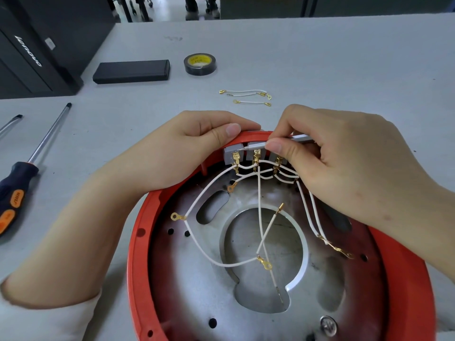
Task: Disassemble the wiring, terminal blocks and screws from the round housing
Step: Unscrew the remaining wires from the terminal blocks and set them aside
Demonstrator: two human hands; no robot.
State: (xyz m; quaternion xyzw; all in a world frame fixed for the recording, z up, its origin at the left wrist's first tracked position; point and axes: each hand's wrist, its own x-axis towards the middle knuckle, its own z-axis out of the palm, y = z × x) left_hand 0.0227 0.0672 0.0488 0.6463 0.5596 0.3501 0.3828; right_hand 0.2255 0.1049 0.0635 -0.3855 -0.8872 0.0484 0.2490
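There, my right hand [339, 163] pinched a slim silver tool [278, 142], its tip at the grey terminal blocks [253, 153]. My left hand [187, 146] clamped the red round housing's rim [138, 254] on the table [320, 57], white wires [221, 263] trailing inside.

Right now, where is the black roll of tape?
In the head view, the roll of tape lies far up the table, just right of the flat black box, beyond the loose wires.

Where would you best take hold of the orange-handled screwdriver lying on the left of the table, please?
Grip the screwdriver by its thick black-and-orange handle, coming from above: it lies flat, nothing around it, and the thin steel shaft pointing away offers little to hold.
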